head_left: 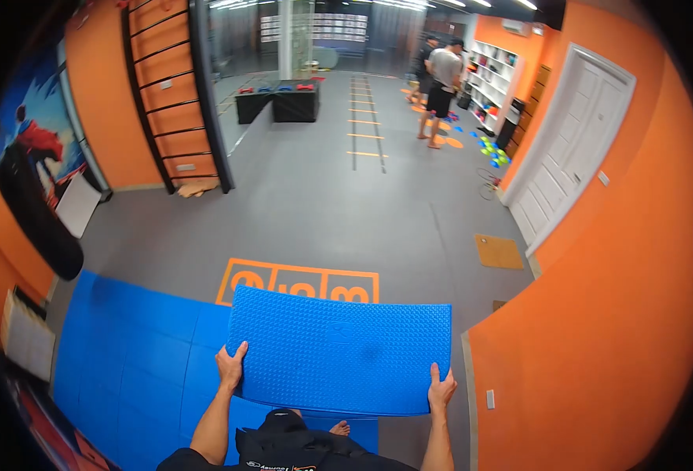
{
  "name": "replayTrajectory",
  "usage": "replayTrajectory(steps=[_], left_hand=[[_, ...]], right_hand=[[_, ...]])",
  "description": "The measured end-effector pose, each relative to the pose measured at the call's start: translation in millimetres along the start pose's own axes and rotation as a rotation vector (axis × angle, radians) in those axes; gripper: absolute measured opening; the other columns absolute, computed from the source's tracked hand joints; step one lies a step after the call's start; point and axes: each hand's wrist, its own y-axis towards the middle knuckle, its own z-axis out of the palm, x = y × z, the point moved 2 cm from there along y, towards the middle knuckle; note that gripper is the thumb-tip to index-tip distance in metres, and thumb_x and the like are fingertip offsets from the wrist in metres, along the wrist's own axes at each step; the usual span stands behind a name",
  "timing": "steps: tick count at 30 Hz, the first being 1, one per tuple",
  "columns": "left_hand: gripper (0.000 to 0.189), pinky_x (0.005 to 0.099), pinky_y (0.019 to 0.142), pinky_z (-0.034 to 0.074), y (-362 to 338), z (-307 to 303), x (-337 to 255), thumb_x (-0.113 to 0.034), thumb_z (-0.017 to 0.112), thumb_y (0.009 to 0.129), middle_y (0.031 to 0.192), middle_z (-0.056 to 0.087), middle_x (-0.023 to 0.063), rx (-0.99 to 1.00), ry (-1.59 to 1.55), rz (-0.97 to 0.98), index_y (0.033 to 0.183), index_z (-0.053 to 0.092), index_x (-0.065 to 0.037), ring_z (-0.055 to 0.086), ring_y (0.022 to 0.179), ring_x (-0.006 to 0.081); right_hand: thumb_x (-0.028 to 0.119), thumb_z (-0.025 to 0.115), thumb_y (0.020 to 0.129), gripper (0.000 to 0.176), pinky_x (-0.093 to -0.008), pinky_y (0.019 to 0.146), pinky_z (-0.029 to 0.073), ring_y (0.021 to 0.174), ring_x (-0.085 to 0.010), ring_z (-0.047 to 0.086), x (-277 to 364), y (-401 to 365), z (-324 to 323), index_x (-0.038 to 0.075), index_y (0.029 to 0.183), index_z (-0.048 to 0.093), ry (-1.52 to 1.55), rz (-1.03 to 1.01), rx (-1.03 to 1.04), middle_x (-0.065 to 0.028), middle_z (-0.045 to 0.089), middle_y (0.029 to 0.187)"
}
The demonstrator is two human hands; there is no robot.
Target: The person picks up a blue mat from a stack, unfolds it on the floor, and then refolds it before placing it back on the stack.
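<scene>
A blue foam mat [339, 353] with a raised texture is held up in front of my body, its long side running left to right. My left hand [231, 366] grips its left edge, thumb over the top face. On the opposite edge my right hand [441, 387] is closed the same way. Below and to the left, blue floor mats [134, 337] lie on the grey floor; the held mat hides part of them. One bare foot [340, 428] shows under the held mat's near edge.
An orange wall [590, 377] and a white door [574, 149] stand on the right. Wall bars [178, 98] and a black punching bag [39, 212] are on the left. Ahead are a floor ladder [366, 122], black boxes [295, 106] and two people, one in a grey shirt [444, 67].
</scene>
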Motion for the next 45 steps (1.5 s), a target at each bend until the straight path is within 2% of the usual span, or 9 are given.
replayTrajectory(steps=[5,9,18,25,28,30,35,38,45], left_hand=[[0.038,0.0401,0.080,0.052,-41,-106,48,-0.027,0.076,0.085,0.096,0.073,0.0187,-0.246,-0.032,0.016,0.103,0.069,0.007,0.070,0.086,0.0278],[0.035,0.0374,0.080,0.052,-86,-200,102,-0.023,0.074,0.087,0.097,0.073,0.0136,-0.367,-0.077,-0.180,0.105,0.069,0.006,0.068,0.085,0.0226],[0.038,0.0395,0.084,0.052,-190,-425,263,-0.027,0.077,0.084,0.098,0.073,0.0157,-0.899,-0.043,-0.366,0.104,0.070,0.004,0.069,0.089,0.0264],[0.035,0.0374,0.082,0.052,-229,-574,350,-0.026,0.077,0.084,0.097,0.073,0.0146,-1.049,-0.130,-0.500,0.102,0.070,0.004,0.069,0.088,0.0237],[0.033,0.0359,0.078,0.052,-218,-618,376,-0.025,0.077,0.085,0.093,0.073,0.0121,-1.121,-0.124,-0.479,0.100,0.071,0.004,0.068,0.083,0.0203],[0.035,0.0348,0.082,0.051,-208,-642,375,-0.025,0.075,0.086,0.099,0.072,0.0107,-1.102,-0.147,-0.546,0.107,0.069,0.003,0.065,0.088,0.0189],[0.035,0.0348,0.081,0.050,-162,-704,392,-0.025,0.076,0.086,0.099,0.072,0.0103,-1.163,-0.176,-0.544,0.106,0.070,0.003,0.065,0.088,0.0183],[0.032,0.0354,0.077,0.052,-128,-734,409,-0.024,0.077,0.085,0.091,0.073,0.0110,-1.278,-0.060,-0.520,0.100,0.071,0.004,0.067,0.082,0.0185],[0.035,0.0376,0.079,0.052,-51,-813,418,-0.024,0.077,0.085,0.093,0.073,0.0141,-1.428,-0.024,-0.562,0.102,0.070,0.005,0.068,0.084,0.0231]], right_hand=[[0.045,0.068,0.091,0.047,-0.0466,0.077,0.052,0.087,-0.0396,0.070,66,-29,57,-0.001,0.104,0.068,0.042,-0.118,0.171,-0.0208,0.073,0.092],[0.045,0.067,0.092,0.048,-0.0464,0.076,0.053,0.085,-0.0408,0.070,117,-68,131,-0.002,0.103,0.067,0.068,-0.219,0.377,-0.0215,0.072,0.089],[0.039,0.071,0.090,0.045,-0.0467,0.070,0.052,0.080,-0.0407,0.070,253,-282,355,-0.004,0.101,0.066,0.136,-0.554,0.738,-0.0244,0.071,0.088],[0.035,0.071,0.091,0.043,-0.0457,0.070,0.052,0.081,-0.0395,0.070,372,-456,455,-0.006,0.105,0.065,0.277,-0.743,0.896,-0.0242,0.072,0.089],[0.033,0.071,0.092,0.042,-0.0454,0.071,0.052,0.082,-0.0385,0.071,403,-502,494,-0.006,0.108,0.065,0.212,-0.752,0.953,-0.0240,0.072,0.091],[0.032,0.071,0.092,0.042,-0.0453,0.072,0.052,0.083,-0.0383,0.071,424,-523,520,-0.006,0.109,0.064,0.210,-0.725,1.000,-0.0241,0.072,0.091],[0.028,0.069,0.094,0.042,-0.0438,0.086,0.050,0.097,-0.0341,0.069,471,-574,615,-0.005,0.119,0.063,0.330,-0.748,1.042,-0.0223,0.071,0.108],[0.029,0.069,0.094,0.042,-0.0435,0.084,0.051,0.094,-0.0347,0.069,527,-605,666,-0.004,0.119,0.063,0.352,-0.791,1.100,-0.0221,0.071,0.104],[0.033,0.067,0.095,0.036,-0.0437,0.067,0.050,0.073,-0.0337,0.069,662,-688,786,-0.003,0.097,0.063,0.427,-0.886,1.175,-0.0208,0.070,0.082]])
